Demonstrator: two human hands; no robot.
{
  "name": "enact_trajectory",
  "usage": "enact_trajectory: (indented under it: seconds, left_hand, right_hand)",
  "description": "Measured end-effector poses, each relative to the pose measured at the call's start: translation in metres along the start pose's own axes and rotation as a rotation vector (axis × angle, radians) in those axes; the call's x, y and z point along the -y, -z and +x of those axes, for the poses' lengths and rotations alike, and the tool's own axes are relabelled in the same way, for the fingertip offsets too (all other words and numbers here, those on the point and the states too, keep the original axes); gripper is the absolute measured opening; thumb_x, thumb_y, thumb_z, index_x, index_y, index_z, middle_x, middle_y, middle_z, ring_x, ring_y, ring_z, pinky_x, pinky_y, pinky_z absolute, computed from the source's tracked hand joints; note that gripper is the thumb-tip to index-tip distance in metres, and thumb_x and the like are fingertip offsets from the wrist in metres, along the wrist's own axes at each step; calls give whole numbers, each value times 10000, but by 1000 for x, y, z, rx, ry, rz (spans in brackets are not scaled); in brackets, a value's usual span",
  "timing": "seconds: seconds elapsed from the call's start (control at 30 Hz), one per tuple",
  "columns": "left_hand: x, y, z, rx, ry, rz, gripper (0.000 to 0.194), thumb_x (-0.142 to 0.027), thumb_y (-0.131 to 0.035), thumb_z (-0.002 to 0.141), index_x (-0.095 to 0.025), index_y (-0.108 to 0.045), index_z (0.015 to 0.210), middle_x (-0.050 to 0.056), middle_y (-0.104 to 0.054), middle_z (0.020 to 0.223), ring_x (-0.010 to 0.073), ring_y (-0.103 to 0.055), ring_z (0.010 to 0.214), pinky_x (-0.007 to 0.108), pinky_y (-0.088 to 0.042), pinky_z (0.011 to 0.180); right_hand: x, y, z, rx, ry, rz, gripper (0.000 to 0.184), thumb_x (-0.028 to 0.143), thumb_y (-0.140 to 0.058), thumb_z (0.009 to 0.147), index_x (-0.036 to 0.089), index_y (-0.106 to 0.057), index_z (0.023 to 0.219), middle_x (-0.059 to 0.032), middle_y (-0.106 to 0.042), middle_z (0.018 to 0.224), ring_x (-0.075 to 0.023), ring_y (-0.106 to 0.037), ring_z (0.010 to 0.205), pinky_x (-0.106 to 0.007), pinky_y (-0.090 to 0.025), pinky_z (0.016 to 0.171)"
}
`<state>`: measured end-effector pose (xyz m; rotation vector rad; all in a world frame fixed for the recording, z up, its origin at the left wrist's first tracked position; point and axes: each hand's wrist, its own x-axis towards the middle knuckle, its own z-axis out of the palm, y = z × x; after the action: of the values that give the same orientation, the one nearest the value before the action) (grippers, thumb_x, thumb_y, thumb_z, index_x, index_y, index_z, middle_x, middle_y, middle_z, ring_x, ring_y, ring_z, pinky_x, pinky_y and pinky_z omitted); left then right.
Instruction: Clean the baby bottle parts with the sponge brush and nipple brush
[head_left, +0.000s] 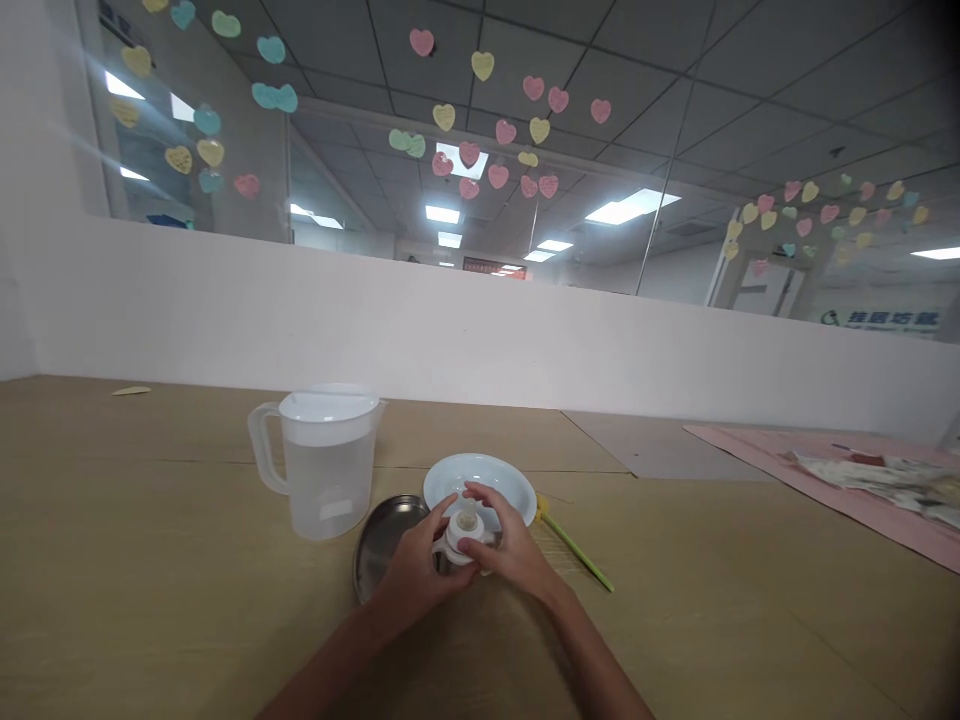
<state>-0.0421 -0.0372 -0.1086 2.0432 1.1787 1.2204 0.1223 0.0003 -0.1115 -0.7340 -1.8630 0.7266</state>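
Observation:
Low in the middle of the view, a baby bottle (463, 546) is between my hands, its white collar and clear teat (467, 515) facing up toward me. My left hand (420, 563) grips its left side, thumb across the front. From the right, my right hand (514, 550) holds the collar with thumb and fingers. Most of the bottle's body is hidden. Just behind is a white bowl (504, 478). An oval steel tray (381, 541) lies partly behind my left hand.
A translucent plastic jug (328, 480) with liquid in it stands to the left. A green stick with a yellow end (576, 548) lies to the right of my hands. A pink cloth (757, 452) covers the far right of the wooden table (150, 560). A white wall (465, 335) rises behind.

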Motion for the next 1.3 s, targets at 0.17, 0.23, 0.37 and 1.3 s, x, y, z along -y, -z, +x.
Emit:
enact_trajectory:
  seconds: [0.17, 0.23, 0.37, 1.3]
  left_hand:
    - [-2, -1, -1, -26, -17, 24, 637, -319, -623, 660, -190, -406, 1245, 64, -628, 1047, 218, -582, 927, 336, -456, 823]
    - [-4, -1, -2, -40, -21, 30, 599, -319, -615, 664, -180, -433, 1218, 66, -628, 1043, 223, -582, 926, 348, -455, 826]
    - [-4, -1, -1, -45, -4, 26, 615, -287, -614, 652, -177, -422, 1226, 70, -632, 1039, 230, -593, 912, 341, -465, 795]
    - [3, -6, -4, 1, 35, 6, 736, -386, -592, 704, -226, -252, 1337, 73, -578, 1128, 210, -561, 968, 342, -437, 856]
  right_hand:
    - [2, 9, -1, 82, 10, 71, 424, 383, -481, 806, 234, -480, 1203, -57, -541, 1148, -208, -470, 1079, -399, -320, 959]
    - [7, 6, 0, 125, 13, 44, 398, 387, -525, 780, 223, -536, 1143, -57, -574, 1094, -207, -511, 1009, -380, -375, 904]
    - [13, -1, 2, 79, -3, 25, 451, 369, -655, 672, 215, -578, 1089, -59, -591, 1080, -216, -528, 973, -374, -407, 872]
    - [-41, 11, 14, -525, -216, 270, 456, 380, -620, 690, 206, -484, 1088, -44, -623, 993, -175, -575, 874, -318, -440, 792]
